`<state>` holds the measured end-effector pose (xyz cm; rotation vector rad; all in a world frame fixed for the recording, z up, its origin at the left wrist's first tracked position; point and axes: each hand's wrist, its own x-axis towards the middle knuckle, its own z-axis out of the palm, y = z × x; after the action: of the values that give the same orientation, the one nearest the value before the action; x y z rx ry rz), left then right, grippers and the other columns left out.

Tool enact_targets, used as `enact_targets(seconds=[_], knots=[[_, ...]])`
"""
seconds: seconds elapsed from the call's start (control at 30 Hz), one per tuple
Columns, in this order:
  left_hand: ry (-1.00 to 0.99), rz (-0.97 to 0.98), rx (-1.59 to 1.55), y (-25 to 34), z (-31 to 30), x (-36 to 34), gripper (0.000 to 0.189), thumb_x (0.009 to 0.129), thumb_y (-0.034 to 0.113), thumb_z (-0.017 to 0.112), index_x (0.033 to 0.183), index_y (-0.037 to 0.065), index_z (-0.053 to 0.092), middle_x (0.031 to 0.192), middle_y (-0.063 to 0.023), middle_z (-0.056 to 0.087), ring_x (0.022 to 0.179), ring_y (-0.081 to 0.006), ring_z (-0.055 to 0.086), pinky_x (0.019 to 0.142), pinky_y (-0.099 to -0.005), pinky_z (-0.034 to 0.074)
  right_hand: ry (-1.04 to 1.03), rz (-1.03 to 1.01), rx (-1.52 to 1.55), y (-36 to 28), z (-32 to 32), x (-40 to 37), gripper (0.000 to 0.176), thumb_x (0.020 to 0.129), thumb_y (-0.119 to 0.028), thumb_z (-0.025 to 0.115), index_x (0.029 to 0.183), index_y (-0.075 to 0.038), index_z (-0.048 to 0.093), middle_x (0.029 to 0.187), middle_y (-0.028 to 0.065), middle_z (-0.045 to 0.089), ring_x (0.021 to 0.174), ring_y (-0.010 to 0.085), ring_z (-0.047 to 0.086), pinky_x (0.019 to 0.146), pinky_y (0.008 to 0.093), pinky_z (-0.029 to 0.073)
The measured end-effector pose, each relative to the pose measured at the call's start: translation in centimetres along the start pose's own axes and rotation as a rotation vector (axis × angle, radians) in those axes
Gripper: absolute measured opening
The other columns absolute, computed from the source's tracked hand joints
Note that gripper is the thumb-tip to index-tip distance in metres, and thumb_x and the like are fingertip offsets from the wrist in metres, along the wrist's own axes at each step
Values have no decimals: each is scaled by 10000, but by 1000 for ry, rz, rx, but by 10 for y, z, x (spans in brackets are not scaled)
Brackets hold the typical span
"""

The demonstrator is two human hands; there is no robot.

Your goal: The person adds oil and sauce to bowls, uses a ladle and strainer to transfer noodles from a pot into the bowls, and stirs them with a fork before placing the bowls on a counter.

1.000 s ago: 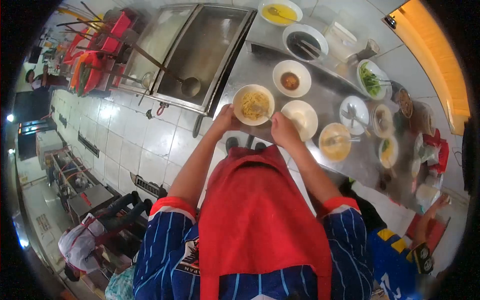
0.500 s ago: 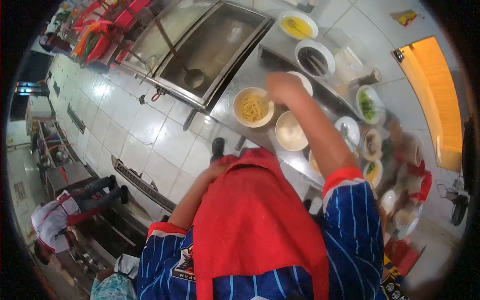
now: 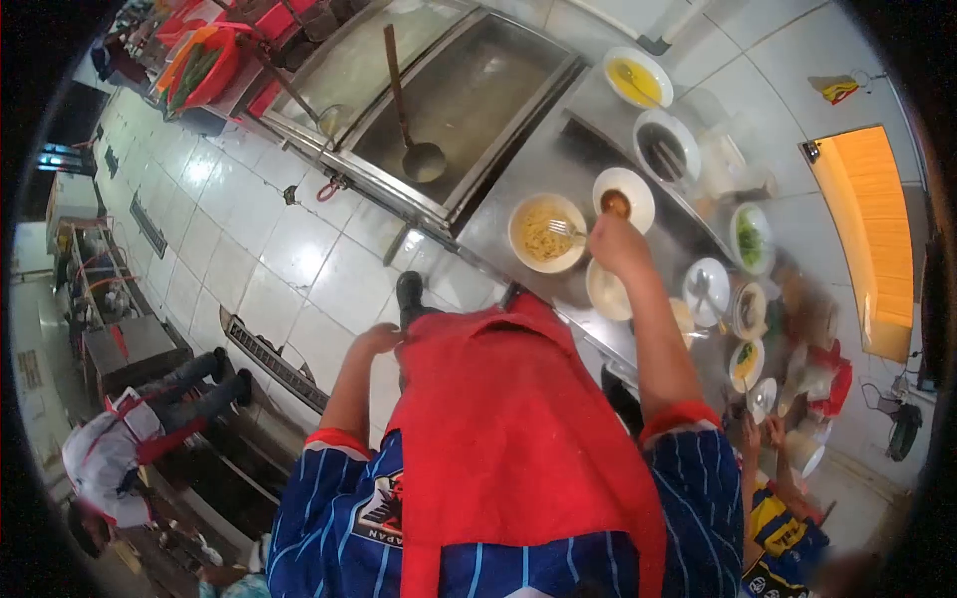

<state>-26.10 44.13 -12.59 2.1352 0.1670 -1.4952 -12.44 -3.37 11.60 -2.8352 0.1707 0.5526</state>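
Note:
My right hand is closed on a fork, whose tines touch the noodles in a white bowl near the counter's edge. Just beyond that hand is a white bowl with reddish-brown sauce. Partly under the wrist stands another pale bowl. My left hand hangs beside the red apron, over the floor; its fingers are too small and blurred to read.
A steaming vat with a ladle adjoins the steel counter. Bowls of yellow liquid, dark sauce and greens line the wall side. A co-worker's hands are at lower right; another person is far left.
The view has shifted, moving the counter rightward in frame. My right hand has come back toward me, uncovering the sauce bowl and fork. My left hand has moved out from the apron.

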Motion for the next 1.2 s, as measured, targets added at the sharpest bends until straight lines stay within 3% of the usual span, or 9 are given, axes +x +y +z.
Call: enact_targets(seconds=[0.2, 0.33, 0.37, 0.53, 0.6, 0.67, 0.9, 1.07, 1.2], knots=[[1040, 510, -843, 23, -241, -60, 266, 935, 263, 624, 1053, 26, 599, 944, -73, 639, 904, -170, 604, 800, -320, 480, 341, 83, 256, -17, 95, -27, 139, 919, -120, 515, 985, 2, 502, 900, 281, 625, 889, 467, 610, 760, 520, 468], [1216, 986, -884, 101, -409, -120, 863, 854, 228, 743, 1461, -23, 181, 1382, -211, 439, 1260, -267, 479, 1047, -348, 395, 403, 318, 315, -46, 123, -44, 195, 927, -117, 542, 1055, -9, 441, 903, 269, 627, 873, 472, 611, 764, 515, 467], [1290, 1029, -719, 104, -451, -96, 765, 873, 249, 723, 1444, -14, 288, 1344, -181, 500, 1252, -239, 488, 1047, -337, 382, 403, 332, 322, -48, 124, -46, 205, 918, -115, 554, 1058, -13, 446, 935, 275, 620, 906, 463, 609, 783, 513, 462], [935, 1061, -653, 169, -509, -82, 284, 942, 310, 636, 990, 37, 575, 898, -40, 589, 887, -149, 551, 789, -295, 426, 404, 337, 25, -122, 84, -59, 270, 865, -73, 584, 1103, 20, 497, 1015, 260, 612, 993, 426, 600, 818, 493, 465], [900, 951, -637, 174, -521, -73, 310, 966, 327, 601, 802, 64, 587, 738, 13, 553, 735, -120, 528, 674, -283, 412, 747, -20, 41, -183, 64, -51, 318, 853, -68, 596, 1152, 19, 533, 1015, 236, 630, 973, 395, 616, 819, 471, 479], [971, 1060, -710, 181, -504, -91, 426, 993, 363, 543, 668, 96, 474, 614, 44, 425, 579, -99, 403, 545, -297, 320, 345, -120, 590, -245, 65, -27, 366, 852, -87, 612, 1208, -26, 552, 1022, 212, 646, 964, 367, 627, 820, 452, 488], [1091, 1039, -680, 170, -508, -127, 491, 1004, 427, 502, 627, 112, 486, 581, 22, 446, 556, -101, 414, 541, -288, 304, 178, -648, 392, -404, 101, 125, 603, 857, -149, 657, 1415, -201, 435, 1031, 158, 617, 951, 360, 610, 792, 460, 502], [1140, 987, -552, 155, -526, -116, 517, 1017, 408, 488, 604, 100, 450, 577, 35, 419, 559, -85, 376, 519, -283, 293, 140, -666, 109, -464, 108, 187, 304, 863, -184, 650, 1166, -168, 657, 886, 169, 633, 873, 375, 625, 756, 477, 506], [983, 1040, -638, 132, -545, -101, 509, 1012, 394, 508, 613, 86, 433, 577, 44, 403, 569, -71, 366, 510, -279, 291, 608, -631, 449, -480, 87, 210, 103, 889, -137, 593, 894, -35, 610, 833, 225, 649, 806, 360, 653, 703, 470, 502]])
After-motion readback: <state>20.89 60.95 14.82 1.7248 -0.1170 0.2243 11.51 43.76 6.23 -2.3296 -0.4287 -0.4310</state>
